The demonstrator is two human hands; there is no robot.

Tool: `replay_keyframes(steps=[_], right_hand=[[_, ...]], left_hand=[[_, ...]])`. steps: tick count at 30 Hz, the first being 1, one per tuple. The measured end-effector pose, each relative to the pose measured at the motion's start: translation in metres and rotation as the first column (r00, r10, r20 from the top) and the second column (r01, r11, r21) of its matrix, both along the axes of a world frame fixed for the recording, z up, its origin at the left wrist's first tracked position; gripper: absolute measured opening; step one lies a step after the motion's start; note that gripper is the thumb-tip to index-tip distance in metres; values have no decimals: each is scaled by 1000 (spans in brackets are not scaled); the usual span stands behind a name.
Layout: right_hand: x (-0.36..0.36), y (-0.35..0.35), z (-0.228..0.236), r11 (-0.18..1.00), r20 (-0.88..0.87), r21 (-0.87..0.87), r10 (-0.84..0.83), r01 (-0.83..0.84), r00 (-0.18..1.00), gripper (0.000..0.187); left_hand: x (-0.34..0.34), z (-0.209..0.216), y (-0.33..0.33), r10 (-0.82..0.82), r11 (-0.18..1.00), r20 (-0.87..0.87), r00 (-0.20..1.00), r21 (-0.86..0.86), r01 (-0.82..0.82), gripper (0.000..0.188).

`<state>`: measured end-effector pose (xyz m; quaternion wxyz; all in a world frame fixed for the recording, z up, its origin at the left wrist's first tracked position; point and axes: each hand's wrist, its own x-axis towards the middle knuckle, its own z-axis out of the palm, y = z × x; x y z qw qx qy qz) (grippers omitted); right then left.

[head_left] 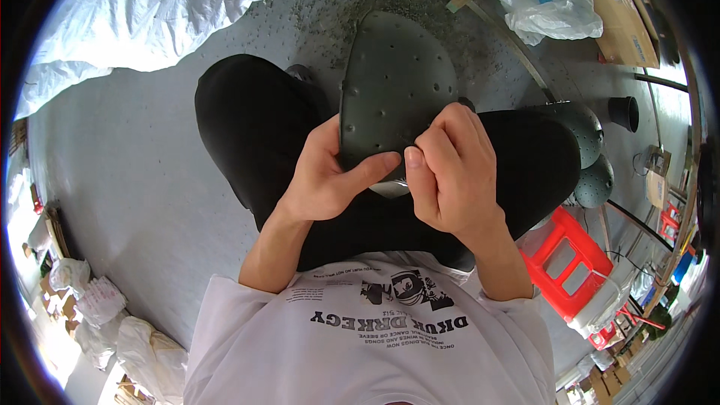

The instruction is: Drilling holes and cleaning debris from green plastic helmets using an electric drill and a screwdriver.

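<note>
A dark green, rounded shell with small scattered holes [390,67] lies over my lap, its curved end pointing away from me. My left hand [330,176] is closed on its near left edge, with the thumb stretched across the top and the other fingers hidden beneath. At the near right edge, my right hand [457,172] is curled in a pinch, with thumb and forefinger close together at the shell's surface. Whatever those fingertips grip is too small or hidden to make out. The shell's underside is out of sight.
Similar green perforated shells [595,182] sit beyond my right knee, near a small black pot [623,114]. A red plastic stool [574,255] stands at my right. Dark bits litter the grey floor [315,15] ahead. White sheeting [142,15] lies far left; a cardboard box [615,22] is far right.
</note>
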<state>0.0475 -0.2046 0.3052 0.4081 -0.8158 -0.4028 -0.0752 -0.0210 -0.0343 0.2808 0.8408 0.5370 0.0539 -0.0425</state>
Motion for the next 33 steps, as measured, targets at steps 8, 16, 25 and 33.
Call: replay_keyframes(steps=[8,16,25,33], right_hand=[[3,8,-8,1000,92,-29,6,-3,996,17],[2,11,-12,999,150,-43,21,-15,988,18],[3,15,-21,1000,179,-31,7,-1,984,18],[3,16,-22,1000,182,-30,2,3,983,18]], left_hand=[[1,-6,3,-40,999,51,998,21,39,27],[0,-4,-1,65,994,32,997,80,-68,28],[-2,-9,-3,90,988,30,996,123,-93,30],[-1,-5,-4,109,989,19,994,99,-110,30]])
